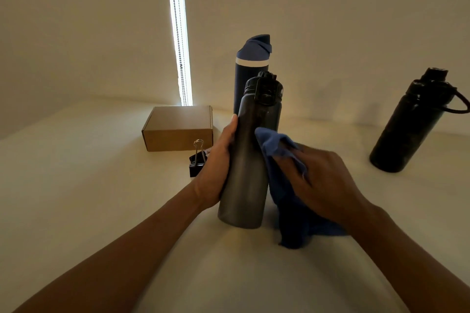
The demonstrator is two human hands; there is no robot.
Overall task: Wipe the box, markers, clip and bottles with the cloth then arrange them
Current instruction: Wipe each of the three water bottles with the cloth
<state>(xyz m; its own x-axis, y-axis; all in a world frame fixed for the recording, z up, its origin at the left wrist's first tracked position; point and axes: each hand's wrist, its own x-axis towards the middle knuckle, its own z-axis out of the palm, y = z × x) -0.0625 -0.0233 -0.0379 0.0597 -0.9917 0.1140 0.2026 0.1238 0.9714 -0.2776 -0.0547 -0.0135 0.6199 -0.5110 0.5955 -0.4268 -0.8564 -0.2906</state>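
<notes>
**Steadying a slick bottle while we wipe it**

Our left hand (216,173) grips the grey bottle (248,160) at mid-body, palm against its left side with the fingers curled round behind, only a thumb tip showing near the shoulder. Our right hand (323,180) pinches the blue cloth (287,185) and presses a fold of it against the bottle's right flank, opposite the left palm; the rest of the cloth hangs below those fingers.

We judge the bottle to be rigid metal with a smooth, slippery coat, so the grip belongs on the straight wall, not on the hinged cap (264,86) above the fingers. Whether it is full, and so heavy, we cannot tell. The cloth is soft and limp and bunches easily.

Just behind the left knuckles sits the binder clip (197,160), small and springy, best taken by its wire handles. Beyond it lies the cardboard box (178,128), light and easily dented. The navy bottle (250,66) stands behind the held one; the black bottle (412,122) stands well right of the cloth hand.
</notes>
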